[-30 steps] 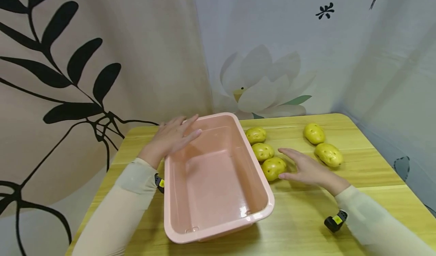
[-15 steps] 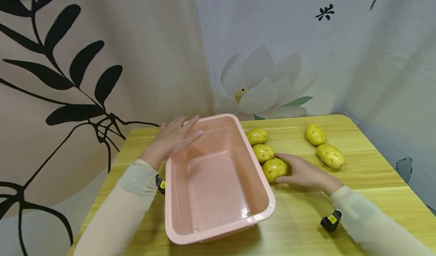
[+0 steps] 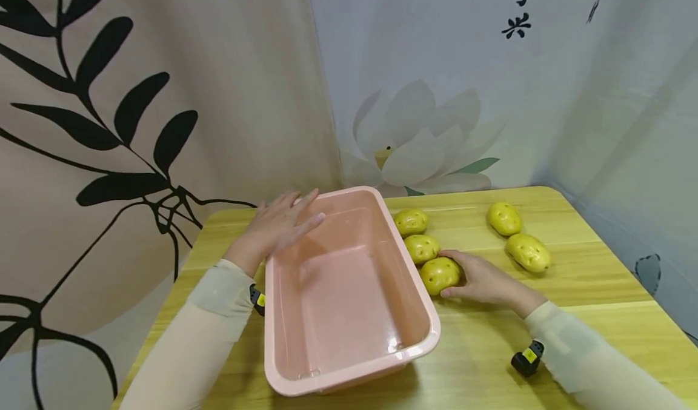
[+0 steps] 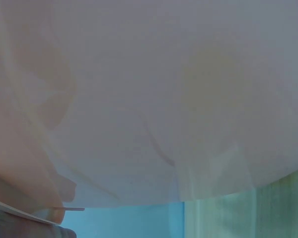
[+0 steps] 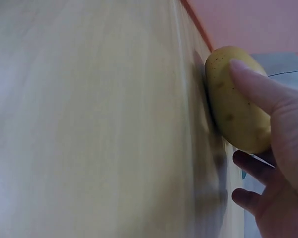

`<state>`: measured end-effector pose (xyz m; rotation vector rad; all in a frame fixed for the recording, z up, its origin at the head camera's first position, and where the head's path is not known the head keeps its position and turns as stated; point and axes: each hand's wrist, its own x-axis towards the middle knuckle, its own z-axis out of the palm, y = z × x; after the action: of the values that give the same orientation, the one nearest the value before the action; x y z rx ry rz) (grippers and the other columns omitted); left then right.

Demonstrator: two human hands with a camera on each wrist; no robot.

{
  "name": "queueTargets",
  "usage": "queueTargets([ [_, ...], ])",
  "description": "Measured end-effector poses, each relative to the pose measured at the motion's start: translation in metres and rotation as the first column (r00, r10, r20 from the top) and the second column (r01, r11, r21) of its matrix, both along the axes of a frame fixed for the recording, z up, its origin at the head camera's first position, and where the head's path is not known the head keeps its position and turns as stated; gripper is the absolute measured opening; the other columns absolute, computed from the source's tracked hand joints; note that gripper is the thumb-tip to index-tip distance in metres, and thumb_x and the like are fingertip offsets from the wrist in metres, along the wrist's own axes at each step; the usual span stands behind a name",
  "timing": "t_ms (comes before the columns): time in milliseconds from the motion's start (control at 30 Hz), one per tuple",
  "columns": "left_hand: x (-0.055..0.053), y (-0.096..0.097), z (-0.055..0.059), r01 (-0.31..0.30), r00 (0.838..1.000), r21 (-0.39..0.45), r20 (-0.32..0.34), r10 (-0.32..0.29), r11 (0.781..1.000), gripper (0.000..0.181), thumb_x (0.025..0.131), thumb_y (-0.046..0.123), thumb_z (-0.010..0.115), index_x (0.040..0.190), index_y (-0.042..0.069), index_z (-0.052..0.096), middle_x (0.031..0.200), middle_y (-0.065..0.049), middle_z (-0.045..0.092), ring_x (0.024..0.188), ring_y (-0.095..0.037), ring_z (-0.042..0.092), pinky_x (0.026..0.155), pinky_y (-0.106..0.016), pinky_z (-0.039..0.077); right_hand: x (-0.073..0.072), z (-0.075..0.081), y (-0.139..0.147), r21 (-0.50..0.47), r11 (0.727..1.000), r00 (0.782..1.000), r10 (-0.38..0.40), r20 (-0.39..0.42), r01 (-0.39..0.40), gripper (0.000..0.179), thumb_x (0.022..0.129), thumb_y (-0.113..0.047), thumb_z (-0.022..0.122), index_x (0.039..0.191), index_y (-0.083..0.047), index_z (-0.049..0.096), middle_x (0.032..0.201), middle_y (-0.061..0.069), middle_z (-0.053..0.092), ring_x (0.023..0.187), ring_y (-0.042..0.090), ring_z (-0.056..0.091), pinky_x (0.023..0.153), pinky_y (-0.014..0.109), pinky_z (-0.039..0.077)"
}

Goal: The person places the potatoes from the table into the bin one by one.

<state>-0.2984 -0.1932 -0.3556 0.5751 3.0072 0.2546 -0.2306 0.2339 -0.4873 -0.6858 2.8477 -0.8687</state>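
Observation:
In the head view a pink plastic basin point(image 3: 349, 289) stands on the wooden table, its inside bare. My left hand point(image 3: 275, 228) rests on its far left rim with fingers spread and fairly straight, the thumb over the inside. The basin's pale wall point(image 4: 129, 99) fills most of the left wrist view. To the right of the basin, my right hand point(image 3: 482, 280) grips a yellow potato point(image 3: 438, 276), thumb on the near side. In the right wrist view the thumb presses on this potato point(image 5: 233, 104), low by the table; two fingers stand apart from it.
Two more potatoes, one at the back point(image 3: 411, 222) and a middle one point(image 3: 422, 249), line the basin's right side. Farther right lie another pair, a rear potato point(image 3: 504, 218) and a front potato point(image 3: 528, 252). A printed curtain point(image 3: 245, 95) hangs behind the table point(image 3: 589, 264).
My right hand has moved left to the nearest potato and its fingers have closed round it. The left hand and basin keep their places; the head view has tilted slightly.

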Motion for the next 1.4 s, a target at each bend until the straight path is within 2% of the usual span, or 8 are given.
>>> queueTargets([
  [233, 0.0018, 0.0002, -0.0041, -0.013, 1.0, 0.007, 0.008, 0.013, 1.0, 0.076, 0.087, 0.079, 0.018, 0.153, 0.043, 0.008, 0.16, -0.007, 0.016, 0.146, -0.033, 0.009, 0.108, -0.068, 0.0, -0.0001, -0.0066, -0.005, -0.012, 1.0, 0.999, 0.01, 0.032, -0.009, 0.09, 0.073, -0.056, 0.077, 0.143, -0.011, 0.042, 0.132, 0.01, 0.055, 0.117, 0.026, 0.054, 0.097, 0.05, 0.043],
  [467, 0.0018, 0.0005, -0.0048, -0.006, 1.0, -0.006, -0.018, 0.006, 1.0, 0.077, 0.087, 0.079, 0.017, 0.153, 0.041, 0.009, 0.159, -0.008, 0.019, 0.145, -0.034, 0.012, 0.108, -0.069, 0.003, 0.0007, -0.0066, -0.0065, -0.021, 1.0, 0.999, 0.005, 0.034, -0.005, 0.089, 0.072, -0.054, 0.079, 0.141, -0.012, 0.043, 0.129, 0.008, 0.056, 0.113, 0.024, 0.056, 0.095, 0.048, 0.044],
  [900, 0.0004, 0.0013, -0.0028, -0.006, 1.0, -0.003, -0.029, 0.006, 1.0, 0.074, 0.087, 0.079, 0.017, 0.152, 0.044, 0.009, 0.158, -0.007, 0.021, 0.145, -0.032, 0.013, 0.109, -0.067, 0.004, 0.0006, -0.0048, -0.0077, -0.029, 0.999, 0.999, -0.032, 0.038, 0.033, 0.09, 0.069, -0.056, 0.08, 0.141, -0.013, 0.044, 0.131, 0.01, 0.056, 0.115, 0.027, 0.055, 0.096, 0.05, 0.043],
  [1133, -0.0012, 0.0002, -0.0026, 0.003, 1.0, -0.001, -0.026, -0.003, 1.0, 0.079, 0.087, 0.079, 0.018, 0.154, 0.038, 0.012, 0.158, -0.01, 0.021, 0.145, -0.034, 0.013, 0.108, -0.068, 0.003, 0.001, -0.0054, -0.0043, -0.076, 0.995, 0.996, -0.065, 0.059, 0.07, 0.091, 0.068, -0.055, 0.081, 0.141, -0.015, 0.045, 0.132, 0.01, 0.055, 0.116, 0.027, 0.054, 0.096, 0.052, 0.043],
  [1400, -0.0002, -0.0004, -0.0019, -0.004, 1.0, 0.006, -0.014, 0.004, 1.0, 0.076, 0.088, 0.078, 0.019, 0.154, 0.04, 0.011, 0.158, -0.009, 0.02, 0.145, -0.035, 0.012, 0.108, -0.068, 0.002, -0.0003, -0.0055, -0.0019, -0.158, 0.982, 0.993, -0.097, 0.072, 0.108, 0.092, 0.067, -0.053, 0.083, 0.141, -0.015, 0.043, 0.13, 0.01, 0.055, 0.116, 0.027, 0.054, 0.097, 0.051, 0.042],
])
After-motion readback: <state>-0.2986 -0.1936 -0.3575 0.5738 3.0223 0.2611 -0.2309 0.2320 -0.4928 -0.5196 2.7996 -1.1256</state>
